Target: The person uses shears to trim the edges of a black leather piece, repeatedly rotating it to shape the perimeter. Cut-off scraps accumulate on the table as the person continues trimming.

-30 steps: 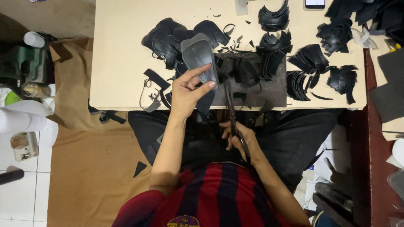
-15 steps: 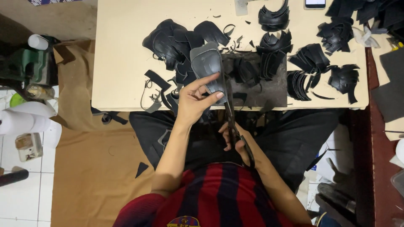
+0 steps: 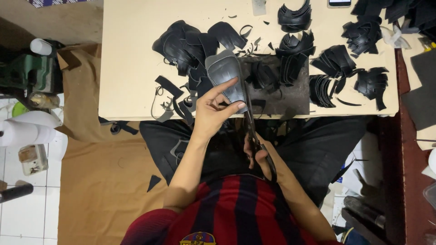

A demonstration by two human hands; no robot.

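My left hand (image 3: 213, 113) grips a dark grey leather piece (image 3: 225, 75) with a rounded top, held upright over the front edge of the beige table (image 3: 129, 59). My right hand (image 3: 256, 154) is closed around the handles of black scissors (image 3: 252, 129) just below the table edge. The blades point up along the right edge of the leather piece and touch it. Both hands are above my lap, in front of my red and dark striped shirt.
Piles of black cut leather pieces (image 3: 181, 43) and several curved stacks (image 3: 334, 61) cover the table, around a dark mat (image 3: 290, 93). Loose strips (image 3: 170, 106) hang at the front edge. Brown paper (image 3: 100, 181), a green machine (image 3: 27, 72) and white rolls (image 3: 25, 129) lie at left.
The leather piece has been turned and shifted slightly right in my left hand. The scissors have moved up along its right edge.
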